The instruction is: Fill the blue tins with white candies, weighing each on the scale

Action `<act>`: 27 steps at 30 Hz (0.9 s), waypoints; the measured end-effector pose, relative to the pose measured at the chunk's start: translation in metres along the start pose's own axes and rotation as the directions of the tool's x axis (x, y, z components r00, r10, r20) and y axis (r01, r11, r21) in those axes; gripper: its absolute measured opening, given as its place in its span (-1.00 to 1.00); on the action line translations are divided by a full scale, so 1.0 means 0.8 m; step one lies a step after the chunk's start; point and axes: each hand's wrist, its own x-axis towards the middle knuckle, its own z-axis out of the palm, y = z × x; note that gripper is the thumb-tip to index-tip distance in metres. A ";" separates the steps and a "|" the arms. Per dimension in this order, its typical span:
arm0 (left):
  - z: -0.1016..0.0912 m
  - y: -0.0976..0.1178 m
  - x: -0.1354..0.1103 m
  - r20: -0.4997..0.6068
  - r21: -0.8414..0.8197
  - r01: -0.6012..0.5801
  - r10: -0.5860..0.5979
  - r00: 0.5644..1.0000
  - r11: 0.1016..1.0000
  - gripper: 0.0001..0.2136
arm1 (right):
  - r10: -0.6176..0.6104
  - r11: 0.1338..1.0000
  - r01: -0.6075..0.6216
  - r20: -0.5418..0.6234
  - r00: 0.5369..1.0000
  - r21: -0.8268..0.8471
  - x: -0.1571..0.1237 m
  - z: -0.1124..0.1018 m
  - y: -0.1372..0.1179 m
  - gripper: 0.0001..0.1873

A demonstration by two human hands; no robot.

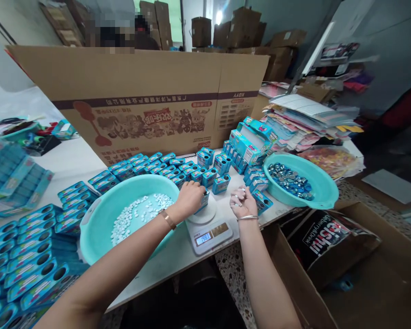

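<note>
My left hand (191, 199) is closed at the top of a small blue box (202, 201), which stands on the round plate of a white digital scale (210, 237). The fingers hide part of that box. To the right of the scale my right hand (242, 203) is turned palm up, with its fingers curled around several small white candies (238, 200). Under my left forearm lies a large turquoise basin (92, 214) with loose white candies (123, 224) spread over its bottom. Numbers are lit on the scale's display (203, 238).
Rows of blue boxes (30, 256) fill the left side; more stand behind the basin. A second turquoise basin (324, 183) holds shiny blue-and-silver pieces. A tall cardboard panel (150, 73) closes off the back. An open carton (383, 274) stands below at right. A person is in the background.
</note>
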 end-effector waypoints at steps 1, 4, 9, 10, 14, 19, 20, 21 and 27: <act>-0.002 0.003 0.001 0.013 0.032 -0.009 0.008 1.000 0.999 -0.78 | 0.000 1.000 0.000 -0.003 1.000 0.003 0.000 0.000 0.001 -0.82; -0.005 0.008 0.004 0.028 0.057 -0.030 0.029 0.999 0.998 -0.77 | 0.003 1.000 -0.003 0.008 1.000 -0.003 0.001 -0.002 0.002 -0.84; -0.005 0.002 0.004 0.001 -0.008 0.002 -0.002 1.000 1.000 -0.78 | 0.006 1.000 -0.006 0.025 1.000 -0.012 -0.001 -0.004 0.000 -0.85; -0.005 0.001 0.004 -0.012 -0.039 0.018 -0.018 1.000 0.999 -0.78 | 0.007 1.000 -0.006 0.025 1.000 -0.014 -0.002 -0.003 -0.001 -0.84; -0.004 0.003 0.009 -0.060 -0.121 0.076 -0.083 0.995 0.990 -0.81 | 0.005 1.000 -0.005 0.016 1.000 -0.020 -0.002 -0.004 0.001 -0.83; 0.000 0.014 0.016 -0.082 -0.069 0.078 -0.084 0.993 0.995 -0.78 | 0.028 0.997 -0.023 0.070 0.997 -0.074 -0.002 -0.008 0.003 -0.84; 0.001 0.014 0.017 -0.085 -0.059 0.066 -0.071 0.994 0.996 -0.78 | 0.031 0.997 -0.026 0.069 0.997 -0.076 -0.003 -0.008 0.003 -0.84; 0.001 0.014 0.017 -0.082 -0.052 0.053 -0.057 0.995 0.997 -0.77 | 0.033 0.997 -0.028 0.061 0.998 -0.073 -0.004 -0.008 0.002 -0.82; -0.027 0.013 0.011 -0.159 -0.122 0.076 -0.095 0.983 0.990 -0.79 | 0.069 0.997 -0.070 -0.020 0.997 -0.035 -0.012 0.003 0.010 -0.72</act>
